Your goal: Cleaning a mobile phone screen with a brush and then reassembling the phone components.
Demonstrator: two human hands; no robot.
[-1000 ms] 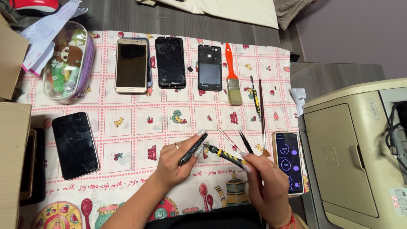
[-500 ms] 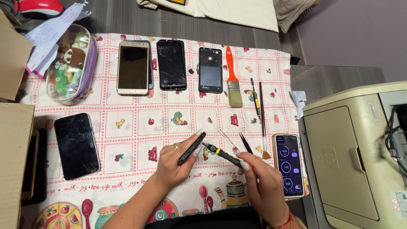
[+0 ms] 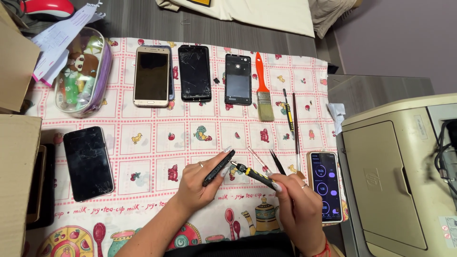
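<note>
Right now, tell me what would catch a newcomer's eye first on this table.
At the near centre, the left hand holds a black phone edge-up while the right hand points a yellow-and-black screwdriver at its end. Behind them three phones lie in a row beside an orange-handled brush; a lit phone lies at the right.

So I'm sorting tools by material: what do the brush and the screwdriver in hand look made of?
Orange-handled flat brush: glossy plastic-looking handle, pale bristles, apparently a metal band. Black-and-yellow screwdriver in the right hand: matte handle, probably plastic; its tip looks metallic.
</note>
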